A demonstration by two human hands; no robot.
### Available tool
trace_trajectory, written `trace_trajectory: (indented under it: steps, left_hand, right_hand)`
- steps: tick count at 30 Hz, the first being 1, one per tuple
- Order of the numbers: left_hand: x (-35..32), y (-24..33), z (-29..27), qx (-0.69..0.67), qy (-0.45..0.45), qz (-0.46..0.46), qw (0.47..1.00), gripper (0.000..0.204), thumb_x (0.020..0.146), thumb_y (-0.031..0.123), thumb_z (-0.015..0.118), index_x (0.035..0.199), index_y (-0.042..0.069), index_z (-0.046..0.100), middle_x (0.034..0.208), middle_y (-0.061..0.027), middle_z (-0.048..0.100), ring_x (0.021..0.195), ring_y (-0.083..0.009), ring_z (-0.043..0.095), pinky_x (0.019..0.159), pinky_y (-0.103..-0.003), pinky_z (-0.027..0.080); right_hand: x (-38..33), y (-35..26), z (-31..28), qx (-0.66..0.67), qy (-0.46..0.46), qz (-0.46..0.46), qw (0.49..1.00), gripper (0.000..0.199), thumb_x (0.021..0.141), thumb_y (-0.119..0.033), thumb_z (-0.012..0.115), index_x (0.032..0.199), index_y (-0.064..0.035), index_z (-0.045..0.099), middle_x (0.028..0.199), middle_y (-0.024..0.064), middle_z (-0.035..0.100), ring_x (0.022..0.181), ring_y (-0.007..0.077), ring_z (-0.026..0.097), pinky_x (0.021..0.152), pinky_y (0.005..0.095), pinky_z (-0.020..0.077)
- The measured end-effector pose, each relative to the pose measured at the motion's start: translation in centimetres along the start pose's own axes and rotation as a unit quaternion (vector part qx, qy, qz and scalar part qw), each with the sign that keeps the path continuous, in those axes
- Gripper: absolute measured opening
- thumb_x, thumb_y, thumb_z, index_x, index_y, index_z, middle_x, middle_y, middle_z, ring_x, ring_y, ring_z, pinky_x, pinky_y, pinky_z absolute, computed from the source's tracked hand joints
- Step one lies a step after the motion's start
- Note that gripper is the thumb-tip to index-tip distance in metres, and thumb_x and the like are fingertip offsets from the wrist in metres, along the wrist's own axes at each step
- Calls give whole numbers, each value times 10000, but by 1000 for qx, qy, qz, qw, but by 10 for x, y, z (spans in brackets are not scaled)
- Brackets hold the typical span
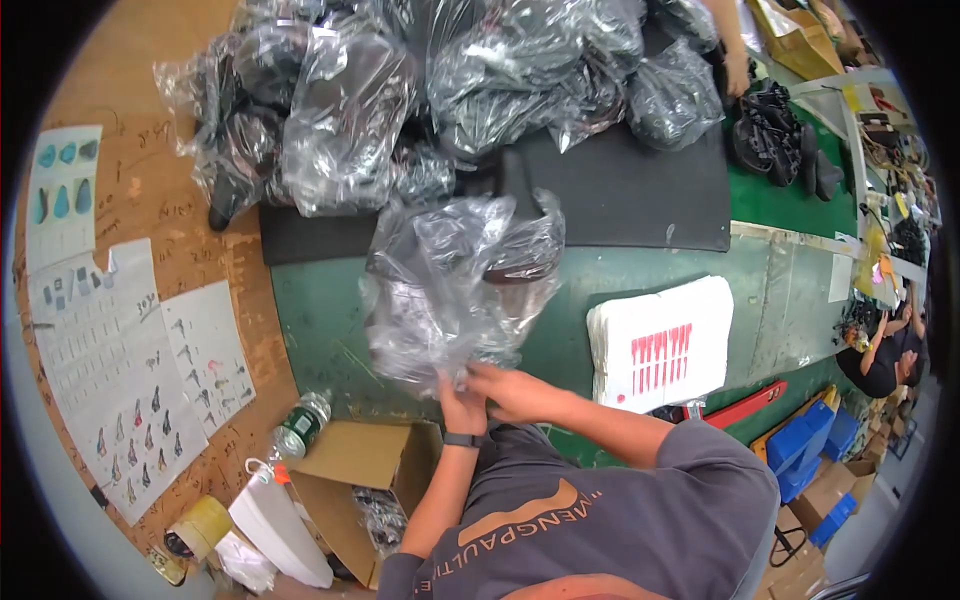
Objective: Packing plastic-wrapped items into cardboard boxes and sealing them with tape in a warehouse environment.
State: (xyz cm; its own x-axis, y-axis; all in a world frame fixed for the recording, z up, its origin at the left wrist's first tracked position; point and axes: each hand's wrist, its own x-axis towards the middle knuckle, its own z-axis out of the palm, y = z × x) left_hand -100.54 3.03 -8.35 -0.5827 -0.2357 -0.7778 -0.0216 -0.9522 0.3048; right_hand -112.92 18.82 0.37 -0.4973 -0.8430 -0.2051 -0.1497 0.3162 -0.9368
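Observation:
A clear plastic bag (440, 290) lies in front of me on the green tabletop (560, 310), with dark shapes inside that I cannot make out well. Its near end is gathered between my hands. My left hand (462, 408), with a dark band on the wrist, is closed on that end. Beside it, my right hand (517, 395) has its fingers bent and pinches the same gathered plastic. Just beyond is a black mat (630, 200), where several more clear bags (350, 120) with dark contents are heaped.
A stack of white printed sheets (700, 345) lies to the right. At lower left are an open cardboard box (350, 455) and a plastic bottle (302, 425). Black shoes (770, 135) sit at the far right, near another person's hand (737, 75). Blue bins (805, 445) stand farther right.

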Motion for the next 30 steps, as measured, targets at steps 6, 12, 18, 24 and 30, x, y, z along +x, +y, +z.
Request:
trace_trajectory:
  steps: [6,12,18,24,30]
  left_hand:
    - [-35,44,-134,257,287,44,922,637,806,102,870,1356,-74,601,1234,-162,714,1061,-306,726,893,-483,615]
    - [-135,111,-163,204,279,-99,933,482,859,161,798,1254,-83,670,1138,-188,754,950,-292,754,846,-420,626]
    - [-270,100,-176,-150,-115,-73,979,717,824,266,835,1421,-62,610,1248,-183,747,1103,-283,738,1018,-416,584]
    - [-309,163,-141,387,43,353,851,916,805,228,895,1576,-35,478,1425,-161,659,1337,-236,609,1153,-358,461]
    - [-371,230,-310,408,-14,243,880,621,818,134,824,1400,16,641,1300,-139,706,1193,-245,667,1087,-410,505]
  right_hand:
    - [39,-15,-84,-50,316,79,944,739,854,-160,821,1522,-87,514,1552,274,518,1315,430,629,1037,487,543]
    - [151,-8,-47,-425,202,173,865,1287,703,-377,975,1706,-117,212,1668,313,314,1549,507,314,1174,708,376]
    - [174,14,-12,-325,171,216,905,1267,758,-313,908,1720,-152,99,1444,306,599,1175,524,685,1026,575,548]
    - [167,-51,97,-376,177,-107,903,883,807,-169,852,1596,-110,461,1333,258,691,1102,457,723,949,517,570]
    - [79,-69,163,-301,97,16,949,713,749,-190,953,1365,-18,639,1221,221,746,1111,376,731,978,436,567]
